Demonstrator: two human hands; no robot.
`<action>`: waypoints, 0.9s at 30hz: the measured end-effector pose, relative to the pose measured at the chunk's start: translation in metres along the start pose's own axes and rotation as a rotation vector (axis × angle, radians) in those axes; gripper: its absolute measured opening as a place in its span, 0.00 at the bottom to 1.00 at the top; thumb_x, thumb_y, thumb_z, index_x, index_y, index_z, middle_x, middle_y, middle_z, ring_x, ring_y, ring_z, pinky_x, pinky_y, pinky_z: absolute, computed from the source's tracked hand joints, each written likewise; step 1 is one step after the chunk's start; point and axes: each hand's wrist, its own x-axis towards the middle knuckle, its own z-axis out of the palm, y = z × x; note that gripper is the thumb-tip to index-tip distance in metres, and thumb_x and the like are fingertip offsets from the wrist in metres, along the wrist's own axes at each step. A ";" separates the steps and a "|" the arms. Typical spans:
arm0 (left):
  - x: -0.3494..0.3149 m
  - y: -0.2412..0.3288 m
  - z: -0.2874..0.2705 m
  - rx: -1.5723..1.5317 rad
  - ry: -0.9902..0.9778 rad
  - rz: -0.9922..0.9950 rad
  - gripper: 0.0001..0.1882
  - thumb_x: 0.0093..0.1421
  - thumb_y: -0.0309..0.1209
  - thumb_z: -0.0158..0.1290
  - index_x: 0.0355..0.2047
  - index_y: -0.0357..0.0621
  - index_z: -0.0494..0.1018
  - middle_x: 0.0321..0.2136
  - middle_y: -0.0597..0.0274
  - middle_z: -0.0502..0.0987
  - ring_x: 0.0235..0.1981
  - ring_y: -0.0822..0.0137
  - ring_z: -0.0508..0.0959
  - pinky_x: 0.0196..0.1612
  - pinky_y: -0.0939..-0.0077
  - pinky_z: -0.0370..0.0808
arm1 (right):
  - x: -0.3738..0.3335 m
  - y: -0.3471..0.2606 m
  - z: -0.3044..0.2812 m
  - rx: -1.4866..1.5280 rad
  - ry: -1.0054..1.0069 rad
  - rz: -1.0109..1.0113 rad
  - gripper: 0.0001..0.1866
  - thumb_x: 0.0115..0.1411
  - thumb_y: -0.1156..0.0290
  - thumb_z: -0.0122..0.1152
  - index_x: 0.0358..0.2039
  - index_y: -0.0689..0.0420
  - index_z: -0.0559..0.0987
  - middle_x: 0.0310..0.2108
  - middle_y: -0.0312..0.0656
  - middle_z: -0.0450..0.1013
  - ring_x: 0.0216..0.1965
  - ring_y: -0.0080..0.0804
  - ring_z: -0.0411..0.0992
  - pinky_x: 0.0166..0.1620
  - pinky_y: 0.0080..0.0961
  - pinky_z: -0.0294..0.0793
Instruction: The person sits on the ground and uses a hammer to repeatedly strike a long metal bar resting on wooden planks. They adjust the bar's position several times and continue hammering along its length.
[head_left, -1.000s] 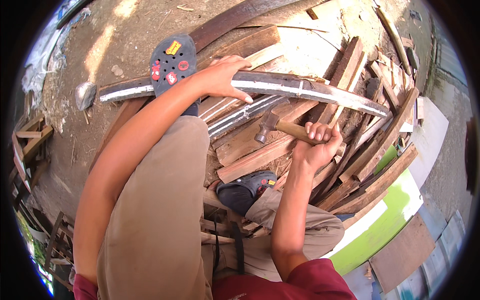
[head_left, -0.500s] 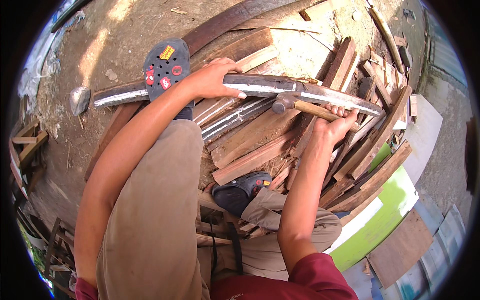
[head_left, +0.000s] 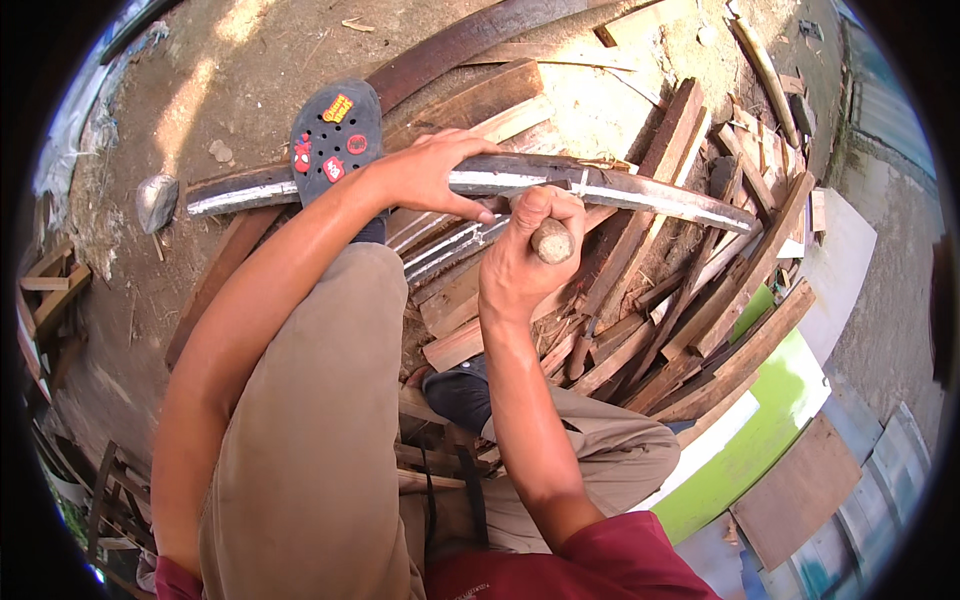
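A long dark wooden beam [head_left: 660, 192] with a white stripe along its near side lies across the pile. My left hand [head_left: 432, 172] straddles it, fingers over the far side and thumb by the near edge. My right hand [head_left: 525, 240] is closed round a hammer [head_left: 552, 243], whose wooden handle end points up toward me. The hammer's head is mostly hidden behind the fist, close against the beam. My foot in a dark clog [head_left: 338, 140] rests on the beam left of my left hand.
Loose timber pieces [head_left: 650, 170] lie under and right of the beam. A green-and-white sheet [head_left: 750, 425] and a brown board [head_left: 797, 497] lie at the lower right. A grey stone-like lump [head_left: 157, 203] sits beyond the beam's left end. My other clog [head_left: 458, 392] is among the wood.
My right hand has swung left along the beam with the hammer, turning its handle end toward me. My left hand's thumb has slid slightly down off the white stripe.
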 end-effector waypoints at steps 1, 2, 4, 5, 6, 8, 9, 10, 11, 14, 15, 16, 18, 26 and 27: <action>-0.001 -0.006 0.002 0.037 -0.009 0.019 0.46 0.49 0.60 0.67 0.61 0.44 0.68 0.57 0.49 0.72 0.62 0.49 0.68 0.65 0.50 0.61 | 0.002 0.001 0.002 0.058 0.023 0.062 0.15 0.66 0.67 0.65 0.29 0.59 0.69 0.34 0.38 0.65 0.39 0.28 0.64 0.47 0.26 0.66; 0.000 0.003 -0.005 0.023 -0.078 -0.027 0.45 0.47 0.55 0.69 0.61 0.45 0.68 0.58 0.50 0.71 0.63 0.49 0.67 0.65 0.51 0.60 | 0.005 0.003 0.000 0.043 0.043 0.043 0.15 0.66 0.66 0.66 0.29 0.60 0.71 0.35 0.38 0.68 0.38 0.25 0.66 0.44 0.23 0.67; 0.000 0.001 -0.003 0.031 -0.105 -0.080 0.45 0.48 0.49 0.70 0.63 0.46 0.66 0.61 0.49 0.68 0.65 0.49 0.65 0.67 0.50 0.59 | 0.015 0.003 -0.014 0.071 -0.047 0.062 0.15 0.65 0.65 0.67 0.29 0.60 0.72 0.32 0.38 0.71 0.35 0.24 0.68 0.41 0.22 0.69; 0.000 -0.002 -0.004 0.040 -0.108 -0.106 0.45 0.48 0.46 0.70 0.64 0.46 0.65 0.63 0.49 0.67 0.66 0.49 0.63 0.68 0.49 0.58 | 0.025 0.005 -0.022 0.090 -0.099 0.062 0.15 0.65 0.64 0.67 0.30 0.61 0.73 0.31 0.38 0.72 0.34 0.23 0.69 0.39 0.21 0.70; 0.002 -0.002 -0.003 0.062 -0.109 -0.135 0.45 0.48 0.46 0.70 0.64 0.46 0.66 0.62 0.50 0.67 0.66 0.49 0.64 0.67 0.50 0.58 | 0.034 0.017 -0.041 0.093 -0.174 0.084 0.15 0.65 0.63 0.68 0.30 0.61 0.76 0.25 0.36 0.74 0.29 0.22 0.71 0.35 0.21 0.72; 0.003 -0.005 -0.001 0.044 -0.076 -0.126 0.42 0.50 0.45 0.70 0.63 0.46 0.67 0.61 0.49 0.68 0.65 0.48 0.65 0.67 0.52 0.60 | 0.056 0.032 -0.070 0.208 -0.274 0.041 0.20 0.70 0.60 0.58 0.23 0.56 0.72 0.20 0.37 0.72 0.24 0.26 0.72 0.34 0.28 0.76; 0.002 -0.007 0.000 0.033 -0.061 -0.126 0.41 0.50 0.44 0.69 0.62 0.45 0.67 0.61 0.49 0.68 0.65 0.48 0.65 0.66 0.53 0.61 | 0.067 0.032 -0.076 0.293 -0.169 0.156 0.25 0.73 0.55 0.51 0.19 0.52 0.67 0.17 0.34 0.67 0.21 0.26 0.67 0.33 0.33 0.75; 0.002 -0.009 -0.001 0.015 -0.049 -0.127 0.39 0.51 0.43 0.69 0.62 0.45 0.68 0.60 0.49 0.69 0.64 0.48 0.66 0.66 0.55 0.62 | 0.077 0.031 -0.081 0.323 0.033 0.340 0.28 0.74 0.49 0.46 0.18 0.50 0.64 0.14 0.32 0.59 0.19 0.25 0.61 0.34 0.35 0.71; 0.002 -0.011 -0.001 -0.004 -0.037 -0.132 0.38 0.52 0.43 0.68 0.61 0.44 0.68 0.59 0.49 0.69 0.63 0.48 0.67 0.65 0.56 0.63 | 0.087 0.028 -0.086 0.377 0.126 0.418 0.28 0.74 0.47 0.44 0.18 0.49 0.62 0.14 0.31 0.56 0.18 0.26 0.58 0.33 0.34 0.67; 0.002 -0.009 -0.001 -0.039 -0.042 -0.159 0.34 0.54 0.41 0.67 0.59 0.43 0.70 0.57 0.49 0.71 0.61 0.49 0.68 0.64 0.60 0.65 | 0.103 0.034 -0.113 0.578 0.124 0.478 0.26 0.72 0.50 0.46 0.18 0.48 0.60 0.14 0.31 0.55 0.18 0.26 0.58 0.30 0.31 0.64; 0.003 -0.008 -0.003 -0.045 -0.049 -0.167 0.33 0.55 0.41 0.66 0.59 0.43 0.71 0.56 0.49 0.71 0.61 0.49 0.69 0.64 0.60 0.66 | 0.105 0.037 -0.117 0.632 0.102 0.487 0.26 0.72 0.50 0.47 0.18 0.47 0.59 0.14 0.31 0.55 0.17 0.26 0.57 0.30 0.30 0.63; 0.003 -0.007 -0.004 -0.049 -0.049 -0.165 0.33 0.55 0.41 0.66 0.59 0.43 0.71 0.56 0.49 0.72 0.61 0.49 0.69 0.63 0.60 0.66 | 0.107 0.044 -0.118 0.653 0.169 0.526 0.24 0.70 0.54 0.47 0.18 0.47 0.60 0.13 0.31 0.54 0.16 0.24 0.56 0.28 0.29 0.63; 0.004 -0.006 -0.006 -0.054 -0.058 -0.155 0.33 0.55 0.41 0.66 0.58 0.42 0.71 0.56 0.49 0.72 0.61 0.49 0.69 0.63 0.60 0.66 | 0.107 0.061 -0.122 0.747 0.163 0.550 0.23 0.68 0.56 0.48 0.16 0.46 0.59 0.12 0.29 0.55 0.14 0.23 0.55 0.27 0.27 0.61; 0.002 -0.007 -0.006 -0.071 -0.029 -0.183 0.30 0.55 0.40 0.65 0.57 0.42 0.72 0.55 0.50 0.72 0.60 0.50 0.70 0.63 0.60 0.66 | 0.127 0.084 -0.137 0.804 0.310 0.468 0.20 0.64 0.62 0.46 0.14 0.44 0.58 0.09 0.26 0.54 0.10 0.22 0.51 0.21 0.24 0.59; 0.002 -0.007 -0.006 -0.070 -0.030 -0.182 0.30 0.55 0.39 0.65 0.57 0.43 0.73 0.55 0.50 0.72 0.60 0.50 0.70 0.63 0.60 0.66 | 0.126 0.083 -0.136 0.784 0.352 0.468 0.21 0.66 0.60 0.46 0.15 0.44 0.58 0.10 0.27 0.53 0.10 0.22 0.51 0.21 0.24 0.58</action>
